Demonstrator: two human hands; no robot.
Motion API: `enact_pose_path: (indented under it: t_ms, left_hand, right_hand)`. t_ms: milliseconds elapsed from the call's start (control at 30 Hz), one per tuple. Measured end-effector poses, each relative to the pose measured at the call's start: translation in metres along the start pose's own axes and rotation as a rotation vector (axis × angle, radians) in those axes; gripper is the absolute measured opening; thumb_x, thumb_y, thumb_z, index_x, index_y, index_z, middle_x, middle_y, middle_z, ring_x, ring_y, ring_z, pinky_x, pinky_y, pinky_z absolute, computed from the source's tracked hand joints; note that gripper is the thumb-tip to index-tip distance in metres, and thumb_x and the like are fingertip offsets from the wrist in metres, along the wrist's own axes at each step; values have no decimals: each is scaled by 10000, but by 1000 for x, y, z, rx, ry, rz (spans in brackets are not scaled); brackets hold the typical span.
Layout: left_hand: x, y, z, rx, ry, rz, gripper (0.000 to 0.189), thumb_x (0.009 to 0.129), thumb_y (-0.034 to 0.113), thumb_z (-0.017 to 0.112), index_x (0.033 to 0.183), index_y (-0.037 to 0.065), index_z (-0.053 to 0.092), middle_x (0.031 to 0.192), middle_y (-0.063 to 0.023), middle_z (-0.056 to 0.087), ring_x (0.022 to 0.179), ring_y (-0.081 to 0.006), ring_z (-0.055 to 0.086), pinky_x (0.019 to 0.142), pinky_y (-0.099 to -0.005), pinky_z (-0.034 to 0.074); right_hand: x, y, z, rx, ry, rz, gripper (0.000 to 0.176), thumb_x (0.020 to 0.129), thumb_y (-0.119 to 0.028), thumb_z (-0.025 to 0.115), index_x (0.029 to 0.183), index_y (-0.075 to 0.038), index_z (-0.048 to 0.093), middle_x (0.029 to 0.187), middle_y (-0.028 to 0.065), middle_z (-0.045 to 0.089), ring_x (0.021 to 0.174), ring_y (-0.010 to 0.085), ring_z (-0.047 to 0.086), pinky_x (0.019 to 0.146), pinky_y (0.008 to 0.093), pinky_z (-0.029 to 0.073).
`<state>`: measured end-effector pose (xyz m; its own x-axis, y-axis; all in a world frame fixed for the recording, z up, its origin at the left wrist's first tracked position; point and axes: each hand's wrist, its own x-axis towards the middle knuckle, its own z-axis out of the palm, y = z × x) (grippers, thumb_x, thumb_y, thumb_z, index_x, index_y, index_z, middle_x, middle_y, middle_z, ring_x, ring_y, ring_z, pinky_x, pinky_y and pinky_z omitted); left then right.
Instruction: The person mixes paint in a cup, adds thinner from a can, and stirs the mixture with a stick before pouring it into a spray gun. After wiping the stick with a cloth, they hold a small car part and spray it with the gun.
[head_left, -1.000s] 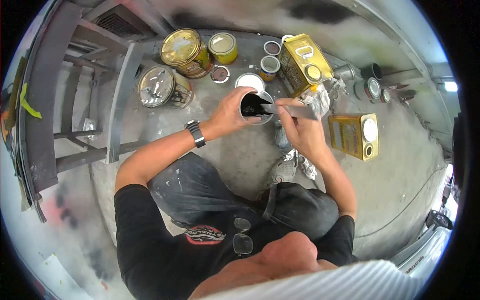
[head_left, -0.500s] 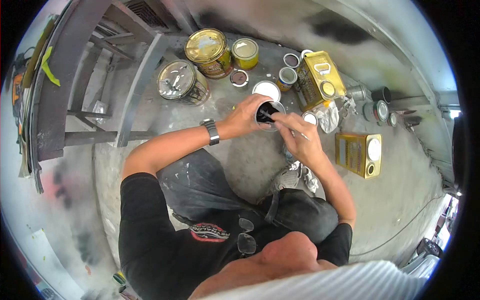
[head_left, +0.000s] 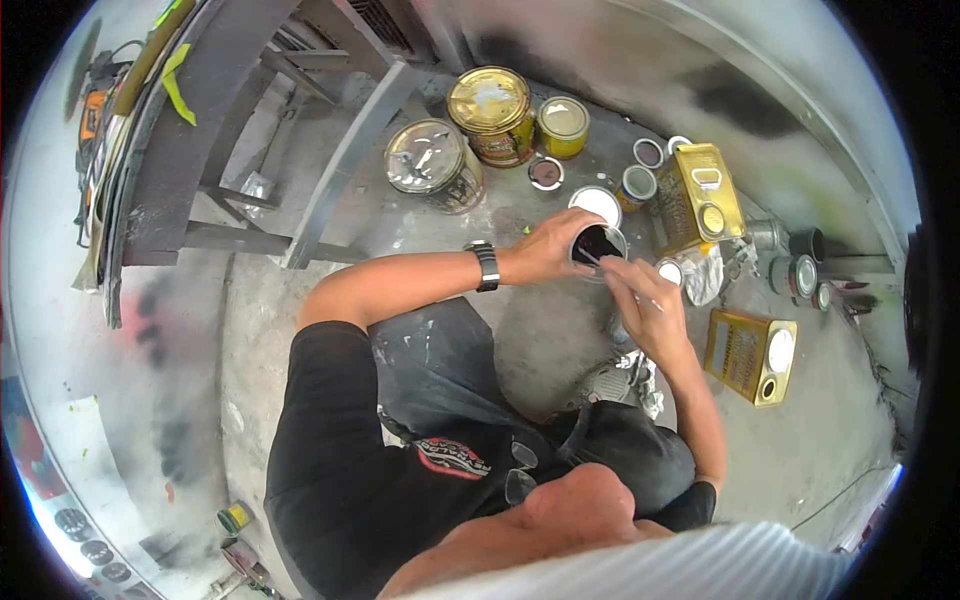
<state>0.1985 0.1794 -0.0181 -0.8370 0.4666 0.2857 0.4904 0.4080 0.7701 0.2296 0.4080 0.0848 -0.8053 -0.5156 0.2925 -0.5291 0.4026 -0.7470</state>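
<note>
My left hand (head_left: pixel 548 247) is wrapped around the side of a clear cup (head_left: pixel 622 240) with dark paint (head_left: pixel 597 243) inside. A thin stirring stick (head_left: pixel 590 258) is pinched in my right hand (head_left: pixel 645 305), its lower end dipping into the paint and its pale other end sticking out past my fingers. Just beyond the cup lies a round white lid or can top (head_left: pixel 595 206). A small open-topped can (head_left: pixel 638 185) stands a little farther off to the right.
Large paint cans (head_left: pixel 490 112) and a yellow can (head_left: pixel 562 127) stand at the back. On the right are a tall gold tin (head_left: pixel 700 200) and a second gold tin (head_left: pixel 752 355). A grey wooden frame (head_left: pixel 345 165) rises at left; crumpled paper (head_left: pixel 705 277) lies by the tall tin.
The whole view has shifted, so the surroundings sit farther right. Both hands keep hold of the cup and the stick, and the stick has moved slightly within the cup.
</note>
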Motion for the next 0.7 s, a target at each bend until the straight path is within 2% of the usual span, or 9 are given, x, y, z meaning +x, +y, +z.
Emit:
enact_pose_path:
  t_ms: [133,233,333,433,567,700]
  left_hand:
    - [-1,0,-1,-15,-4,-14,794,705,188,951,1379,94,542,1316,-152,617,1248,-371,604,1062,-469,505]
    - [0,-1,0,-23,-3,-24,789,711,177,944,1384,97,539,1305,-151,616,1245,-374,601,1061,-468,504]
    - [-1,-1,0,-19,-5,-63,786,712,154,938,1386,99,538,1302,-152,613,1246,-372,599,1063,-464,505]
    - [0,-1,-1,-6,7,-11,785,711,136,935,1387,101,537,1306,-156,609,1240,-368,601,1060,-458,506]
    - [2,1,-2,0,3,-71,779,712,134,934,1383,97,539,1301,-156,611,1229,-367,608,1048,-454,514]
    - [2,1,-1,7,-1,-65,776,707,137,938,1374,96,545,1281,-156,621,1216,-370,617,1037,-456,519]
  right_hand:
    - [-1,3,1,-146,41,29,231,903,-19,752,1128,-68,731,878,149,688,697,369,676,596,424,518]
    - [-1,2,2,30,2,-3,253,895,-32,762,1141,-78,726,856,141,676,692,365,671,599,437,516]
    - [-3,3,-3,-113,6,-14,275,886,-42,772,1152,-94,722,827,123,653,690,349,661,602,442,513]
    - [2,2,-15,-134,-4,-62,281,879,-49,777,1150,-101,720,809,108,638,693,331,656,602,438,514]
    - [0,5,-14,-227,-8,-80,273,886,-50,772,1148,-96,713,805,109,642,686,328,656,596,427,511]
    - [-10,12,4,-37,24,10,245,928,-21,721,1168,-67,693,830,148,679,668,350,665,593,436,516]
